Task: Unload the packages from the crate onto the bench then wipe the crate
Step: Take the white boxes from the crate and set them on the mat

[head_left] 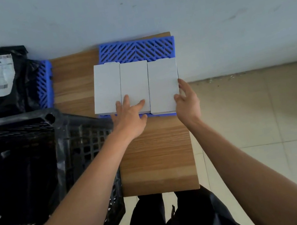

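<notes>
Three flat white cardboard boxes (135,87) lie side by side on a blue slatted plastic mat (137,50) on the wooden table (154,150). Left hand (129,115) presses the middle box, fingers spread. Right hand (187,100) pinches the rightmost box's edge. Black mesh plastic crate (32,151) stands left, touching the table.

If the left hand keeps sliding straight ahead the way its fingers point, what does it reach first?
The left hand already rests on the middle white box, fingers aimed at the wall. Going on along that box, it would likely meet the blue grid mat behind the boxes first, then the wall; depth is uncertain.
</notes>
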`<state>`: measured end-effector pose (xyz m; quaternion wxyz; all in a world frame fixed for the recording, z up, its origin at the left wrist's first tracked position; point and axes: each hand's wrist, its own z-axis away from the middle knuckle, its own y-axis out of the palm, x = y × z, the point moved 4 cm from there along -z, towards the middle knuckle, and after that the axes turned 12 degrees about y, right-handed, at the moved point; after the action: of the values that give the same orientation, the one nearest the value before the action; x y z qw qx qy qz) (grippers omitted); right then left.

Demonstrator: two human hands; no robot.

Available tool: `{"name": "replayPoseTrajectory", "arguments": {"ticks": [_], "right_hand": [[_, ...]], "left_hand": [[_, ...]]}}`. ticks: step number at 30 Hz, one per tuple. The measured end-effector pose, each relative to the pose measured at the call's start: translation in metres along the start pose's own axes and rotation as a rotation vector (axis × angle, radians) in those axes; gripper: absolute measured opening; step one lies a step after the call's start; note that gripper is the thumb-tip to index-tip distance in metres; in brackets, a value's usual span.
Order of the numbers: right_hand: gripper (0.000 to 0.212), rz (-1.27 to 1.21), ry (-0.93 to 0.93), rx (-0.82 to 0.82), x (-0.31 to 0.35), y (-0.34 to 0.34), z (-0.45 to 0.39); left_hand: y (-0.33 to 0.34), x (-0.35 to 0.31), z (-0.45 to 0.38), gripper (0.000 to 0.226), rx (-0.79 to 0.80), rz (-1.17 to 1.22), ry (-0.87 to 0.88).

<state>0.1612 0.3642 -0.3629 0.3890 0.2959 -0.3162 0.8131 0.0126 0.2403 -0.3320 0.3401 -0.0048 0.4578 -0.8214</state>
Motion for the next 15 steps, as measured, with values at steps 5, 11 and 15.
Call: {"name": "replayPoseTrajectory", "arguments": {"ticks": [5,11,15], "right_hand": [[0.057,-0.024,0.004,0.007,-0.008,0.01,-0.006],[0.055,0.048,-0.029,0.003,-0.01,0.013,-0.01],[0.054,0.25,-0.184,-0.053,-0.009,0.011,-0.009]], "left_hand": [[0.004,0.0,0.0,0.06,0.005,-0.03,0.005],[0.004,-0.001,0.004,0.063,-0.004,-0.066,0.035],[0.004,-0.001,0.006,0.066,-0.008,-0.105,0.046]]}}
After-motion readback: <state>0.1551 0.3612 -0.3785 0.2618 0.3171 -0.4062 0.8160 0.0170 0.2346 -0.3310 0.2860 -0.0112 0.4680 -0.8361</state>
